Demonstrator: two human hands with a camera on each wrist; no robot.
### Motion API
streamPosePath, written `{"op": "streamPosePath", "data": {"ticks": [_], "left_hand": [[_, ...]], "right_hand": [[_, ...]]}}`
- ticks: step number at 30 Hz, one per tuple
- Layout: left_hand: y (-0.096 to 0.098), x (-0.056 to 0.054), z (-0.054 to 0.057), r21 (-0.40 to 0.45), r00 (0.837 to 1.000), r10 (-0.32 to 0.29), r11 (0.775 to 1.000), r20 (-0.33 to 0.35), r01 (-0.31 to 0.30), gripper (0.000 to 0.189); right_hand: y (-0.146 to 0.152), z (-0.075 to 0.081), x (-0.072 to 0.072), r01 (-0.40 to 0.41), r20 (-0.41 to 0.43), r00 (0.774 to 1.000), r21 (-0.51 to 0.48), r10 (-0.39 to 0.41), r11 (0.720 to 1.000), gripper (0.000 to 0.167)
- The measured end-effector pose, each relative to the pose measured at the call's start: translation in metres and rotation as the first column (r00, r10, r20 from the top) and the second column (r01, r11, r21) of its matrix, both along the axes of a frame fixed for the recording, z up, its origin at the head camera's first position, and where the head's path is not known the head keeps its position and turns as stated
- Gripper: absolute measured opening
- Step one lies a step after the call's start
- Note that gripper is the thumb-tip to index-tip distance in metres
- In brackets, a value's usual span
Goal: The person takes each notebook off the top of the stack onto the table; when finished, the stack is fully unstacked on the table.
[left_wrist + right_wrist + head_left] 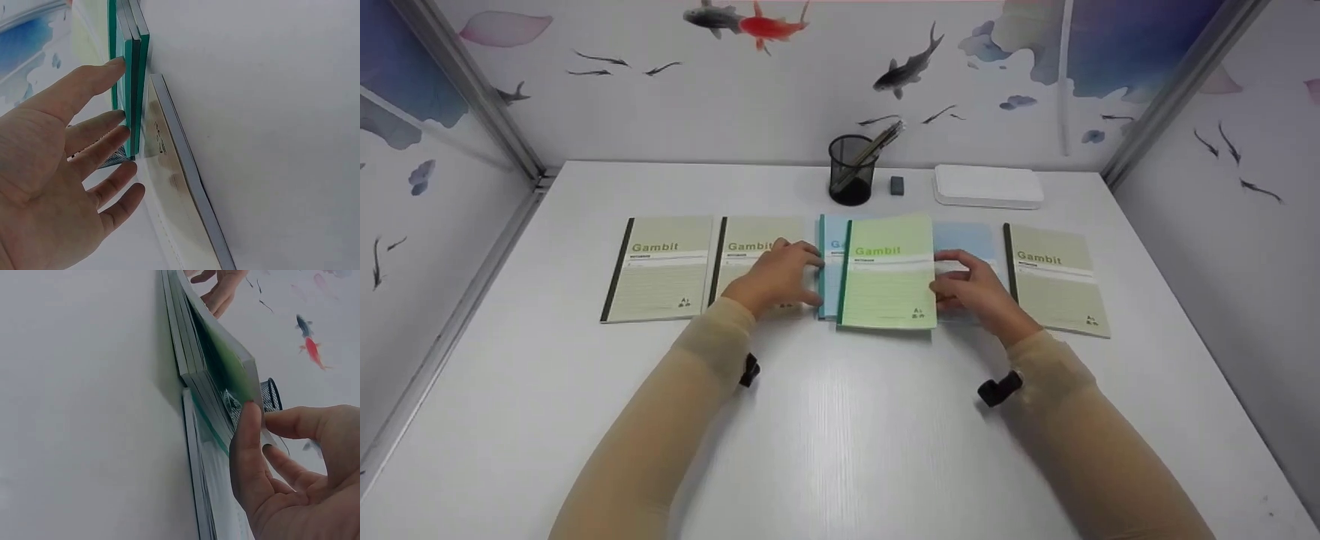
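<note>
A light green notebook (889, 292) lies on top of blue notebooks, one showing on the left (829, 292) and one on the right (971, 236). My right hand (979, 296) pinches the green notebook's right edge between thumb and finger; in the right wrist view this edge is lifted off the stack (194, 354) below. My left hand (776, 274) hovers over a beige notebook (761, 229), its fingers spread. In the left wrist view its fingertips reach the teal spines (133, 95) of the stack; contact is hard to tell for some fingers.
Another beige notebook (656, 289) lies at the far left, one more (1057, 285) at the right. Behind stand a black mesh pen cup (851, 169) with pens, a dark eraser (897, 186) and a white case (988, 186). Printed walls enclose the white table (825, 450).
</note>
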State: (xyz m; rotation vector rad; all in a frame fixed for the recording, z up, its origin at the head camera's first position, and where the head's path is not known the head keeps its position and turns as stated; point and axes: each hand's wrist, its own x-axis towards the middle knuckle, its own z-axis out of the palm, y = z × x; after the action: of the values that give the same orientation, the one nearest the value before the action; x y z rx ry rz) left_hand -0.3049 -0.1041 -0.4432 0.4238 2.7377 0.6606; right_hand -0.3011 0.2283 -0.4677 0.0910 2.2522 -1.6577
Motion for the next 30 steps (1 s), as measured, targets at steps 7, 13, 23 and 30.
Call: {"op": "streamPosePath", "data": {"ticks": [7, 13, 23, 30], "left_hand": [[0.003, -0.001, 0.003, -0.007, 1.000, 0.026, 1.000, 0.005, -0.026, 0.070], [0.006, -0.001, 0.001, -0.010, 0.999, 0.031, 0.999, 0.017, -0.031, 0.071], [0.006, 0.001, -0.001, -0.028, 1.000, 0.029, 0.999, 0.005, -0.029, 0.070], [0.005, 0.000, 0.001, -0.039, 1.000, 0.026, 0.999, 0.014, -0.025, 0.070]], "right_hand": [[0.011, 0.000, 0.019, 0.007, 0.020, 1.000, -0.096, -0.005, 0.995, 0.058], [0.017, 0.000, 0.040, -0.005, 0.054, 0.998, -0.143, 0.013, 0.990, 0.060], [0.014, -0.002, 0.078, -0.082, 0.080, 0.992, -0.209, 0.100, 0.975, 0.061], [0.009, -0.005, 0.098, -0.092, 0.101, 0.988, -0.223, 0.117, 0.970, 0.061]]}}
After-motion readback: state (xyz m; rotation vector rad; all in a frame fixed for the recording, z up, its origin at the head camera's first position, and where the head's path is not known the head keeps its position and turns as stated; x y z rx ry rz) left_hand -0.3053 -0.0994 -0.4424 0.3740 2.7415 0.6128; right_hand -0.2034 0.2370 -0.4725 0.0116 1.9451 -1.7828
